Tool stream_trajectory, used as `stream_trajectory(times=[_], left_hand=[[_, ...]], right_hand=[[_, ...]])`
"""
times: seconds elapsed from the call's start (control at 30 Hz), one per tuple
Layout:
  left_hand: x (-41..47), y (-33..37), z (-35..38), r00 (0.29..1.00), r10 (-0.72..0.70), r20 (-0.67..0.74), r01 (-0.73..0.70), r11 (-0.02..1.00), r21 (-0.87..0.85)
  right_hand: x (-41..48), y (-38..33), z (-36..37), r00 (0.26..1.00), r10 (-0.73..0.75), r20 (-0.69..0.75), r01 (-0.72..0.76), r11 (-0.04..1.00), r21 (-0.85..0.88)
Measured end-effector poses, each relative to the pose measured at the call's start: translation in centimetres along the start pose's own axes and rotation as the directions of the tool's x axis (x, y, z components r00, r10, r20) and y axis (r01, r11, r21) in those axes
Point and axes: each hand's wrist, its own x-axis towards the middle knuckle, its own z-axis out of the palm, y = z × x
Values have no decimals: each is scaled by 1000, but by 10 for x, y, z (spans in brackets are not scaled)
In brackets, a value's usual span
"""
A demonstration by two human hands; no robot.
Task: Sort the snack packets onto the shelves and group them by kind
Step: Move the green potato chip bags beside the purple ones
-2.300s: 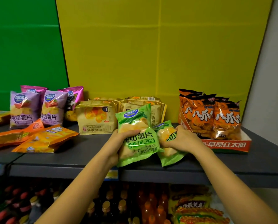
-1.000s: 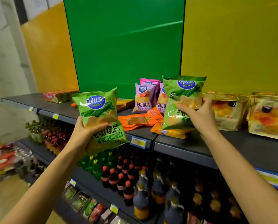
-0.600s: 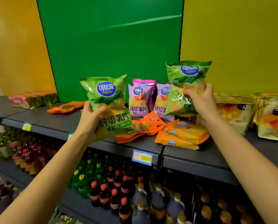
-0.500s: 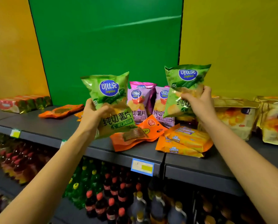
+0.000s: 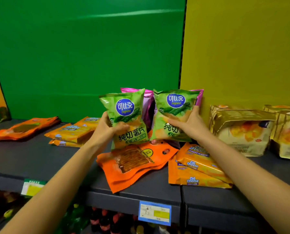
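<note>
Each hand holds one green Copico chip bag upright over the dark shelf. My left hand grips the left green bag by its left side. My right hand presses on the front of the right green bag. Both bags stand in front of the pink and purple chip bags, which are mostly hidden behind them. Their lower edges sit just above an orange flat snack pouch lying on the shelf.
Orange Cal Cheese wafer packs lie at the right of the pouch, and more wafer packs and an orange pouch lie at the left. Gold croissant bags stand at the right. Bottles fill the lower shelf.
Both hands have brought the green bags inward and back, side by side in front of the pink bags. The view has moved closer to the shelf.
</note>
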Motion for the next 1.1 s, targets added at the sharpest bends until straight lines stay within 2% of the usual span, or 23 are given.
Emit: stream_trajectory(times=[0.2,0.37,0.6,0.93,1.1], left_hand=[[12,-15,-9,983,-86,164,97,993,-64],[14,-13,-15,967,-100,234,104,995,-2],[15,-7,-7,973,-82,215,61,993,102],[10,-4,-12,984,-66,168,25,972,235],[8,-2,-15,993,17,114,-44,969,243]], right_hand=[[-4,-4,8,997,27,72,-14,984,-180],[-4,-6,11,985,111,129,-89,982,-170],[-6,-8,16,967,207,146,-204,978,-39],[-13,-7,20,951,284,123,-270,956,-118],[-10,-8,17,954,289,83,-294,954,51]])
